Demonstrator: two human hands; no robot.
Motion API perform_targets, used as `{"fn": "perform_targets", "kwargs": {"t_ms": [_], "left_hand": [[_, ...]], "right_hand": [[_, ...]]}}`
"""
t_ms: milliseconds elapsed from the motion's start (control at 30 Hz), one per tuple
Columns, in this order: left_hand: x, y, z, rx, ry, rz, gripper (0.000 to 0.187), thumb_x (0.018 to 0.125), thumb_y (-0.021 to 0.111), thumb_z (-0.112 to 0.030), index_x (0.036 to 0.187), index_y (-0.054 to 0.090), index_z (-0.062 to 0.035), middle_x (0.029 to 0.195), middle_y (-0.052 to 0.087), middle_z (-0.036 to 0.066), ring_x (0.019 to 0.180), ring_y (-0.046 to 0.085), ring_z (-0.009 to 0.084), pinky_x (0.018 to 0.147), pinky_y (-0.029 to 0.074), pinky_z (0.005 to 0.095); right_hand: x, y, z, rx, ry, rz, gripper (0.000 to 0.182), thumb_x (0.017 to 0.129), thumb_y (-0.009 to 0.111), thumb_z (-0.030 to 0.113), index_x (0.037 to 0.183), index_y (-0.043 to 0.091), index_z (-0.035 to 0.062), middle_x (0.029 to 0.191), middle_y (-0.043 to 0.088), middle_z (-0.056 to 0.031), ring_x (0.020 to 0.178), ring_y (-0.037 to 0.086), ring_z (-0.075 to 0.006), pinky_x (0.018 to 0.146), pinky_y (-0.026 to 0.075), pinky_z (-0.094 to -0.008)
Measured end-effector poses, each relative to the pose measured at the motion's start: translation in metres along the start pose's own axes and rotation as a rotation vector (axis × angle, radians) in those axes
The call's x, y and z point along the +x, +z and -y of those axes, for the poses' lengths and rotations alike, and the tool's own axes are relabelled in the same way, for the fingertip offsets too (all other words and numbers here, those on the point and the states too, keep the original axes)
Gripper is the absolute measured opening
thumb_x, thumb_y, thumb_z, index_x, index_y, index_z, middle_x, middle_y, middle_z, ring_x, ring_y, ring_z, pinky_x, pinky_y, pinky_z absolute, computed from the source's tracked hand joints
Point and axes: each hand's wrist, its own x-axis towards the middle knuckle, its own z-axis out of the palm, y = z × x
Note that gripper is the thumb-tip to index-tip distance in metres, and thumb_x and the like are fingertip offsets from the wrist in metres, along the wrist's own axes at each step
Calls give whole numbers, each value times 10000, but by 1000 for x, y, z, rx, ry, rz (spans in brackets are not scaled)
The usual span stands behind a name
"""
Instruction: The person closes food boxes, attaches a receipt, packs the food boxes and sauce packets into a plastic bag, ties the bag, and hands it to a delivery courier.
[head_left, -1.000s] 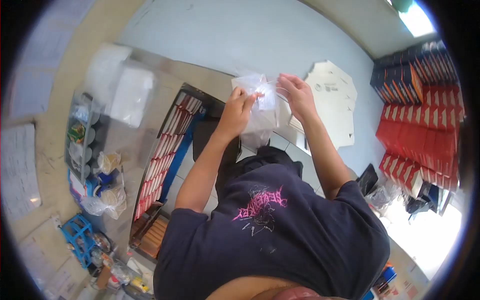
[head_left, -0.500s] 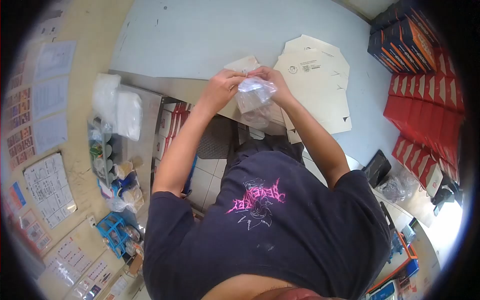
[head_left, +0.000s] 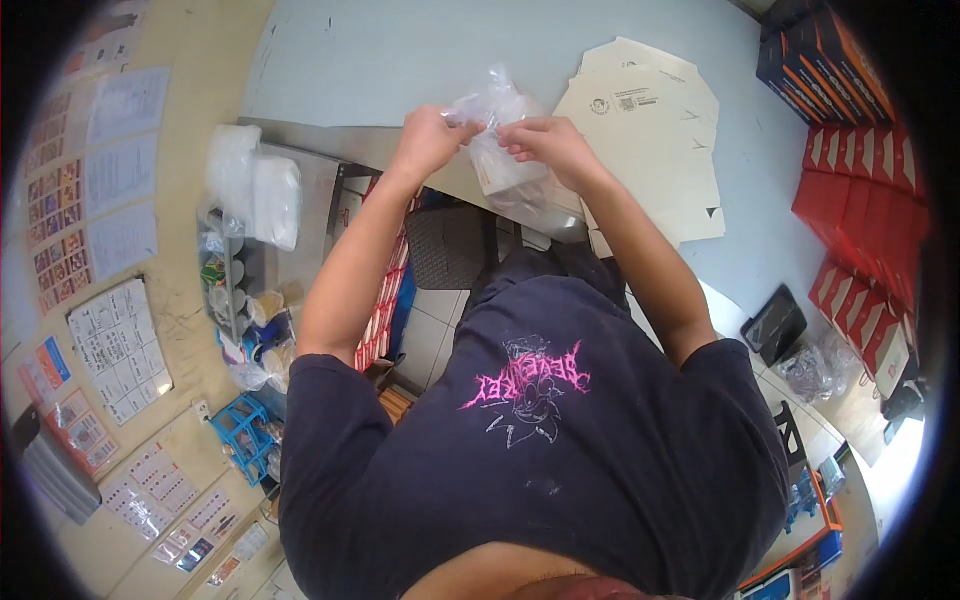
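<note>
A clear plastic bag (head_left: 512, 180) with a pale item inside lies at the table's near edge, between my hands. My left hand (head_left: 432, 142) pinches the bag's upper left side with closed fingers. At the bag's right side, my right hand (head_left: 550, 146) has its thumb and fingertips pressed together on the plastic. The bag's loose top spreads beyond my fingers. Just right of my right hand, a fanned pile of cream printed sheets (head_left: 650, 130) rests on the light blue table (head_left: 400, 60).
Red boxes (head_left: 860, 200) and dark boxes with orange edges (head_left: 825, 65) are stacked at the right. Wrapped white packs (head_left: 272, 200), a blue basket (head_left: 240, 435) and papers on the wall (head_left: 120, 345) are at the left. A dark stool (head_left: 447, 247) stands below the table.
My hands have moved a little apart, and the bag's loose top now stands up and spreads beyond them. The whole view has shifted slightly.
</note>
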Motion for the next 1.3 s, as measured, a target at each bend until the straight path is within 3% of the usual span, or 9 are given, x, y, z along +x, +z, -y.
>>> {"fn": "perform_targets", "kwargs": {"t_ms": [133,267,433,667,733,1067,1167,1233,1300], "left_hand": [[-2,1,3,-151,-39,24,374,876,816,-327,983,783,30,803,770,104,686,719,161,672,591,314],[-6,1,6,-220,-50,27,388,873,813,-318,991,780,51,816,778,126,672,734,168,670,614,303],[-9,0,19,-148,14,33,333,894,809,-330,1017,784,-21,829,766,86,711,705,152,641,572,319],[-23,5,27,-168,251,-104,280,883,821,-317,888,792,-39,660,667,47,549,575,142,556,493,305],[-22,8,34,-206,253,-106,277,884,821,-311,901,793,-36,661,663,43,566,573,131,571,491,303],[-30,-5,26,-233,121,-109,306,843,833,-251,1045,800,-24,764,752,75,694,643,107,689,521,310],[-31,-4,22,-216,172,-172,301,823,850,-301,925,802,-22,757,752,127,650,679,184,656,524,341],[-31,-5,18,-222,112,-139,292,822,849,-293,935,804,-27,758,757,118,655,687,175,659,528,337],[-32,-6,17,-223,52,-104,283,820,848,-284,945,807,-33,758,761,109,660,695,165,663,532,334]], "right_hand": [[-5,-1,-2,223,200,213,501,977,704,204,1379,569,-63,1224,707,-141,1098,690,-199,969,553,-313],[-4,11,-2,261,188,143,529,988,686,201,1418,517,-56,1202,709,-139,1092,694,-210,979,557,-318],[-5,21,5,-86,-55,-37,425,982,682,186,1319,615,-64,1128,725,-135,1037,703,-191,896,566,-294],[34,28,2,54,38,-139,309,976,673,164,1167,706,-77,967,723,-95,831,702,-159,764,576,-289],[43,27,6,-150,-72,-79,253,982,660,145,1100,746,-61,925,726,-75,837,698,-145,740,564,-280],[32,19,16,-416,-224,1,251,986,653,133,1137,758,-38,953,766,-87,874,729,-146,819,577,-283],[23,22,3,-367,-269,-2,279,993,640,129,1162,729,-74,979,760,-105,876,729,-154,844,590,-295],[18,27,-7,68,-115,-43,325,1000,646,148,1212,689,-94,1030,753,-126,941,727,-166,890,592,-301],[16,27,-6,142,-64,-23,346,1000,660,160,1236,673,-92,1052,751,-128,978,722,-171,920,584,-299]]}}
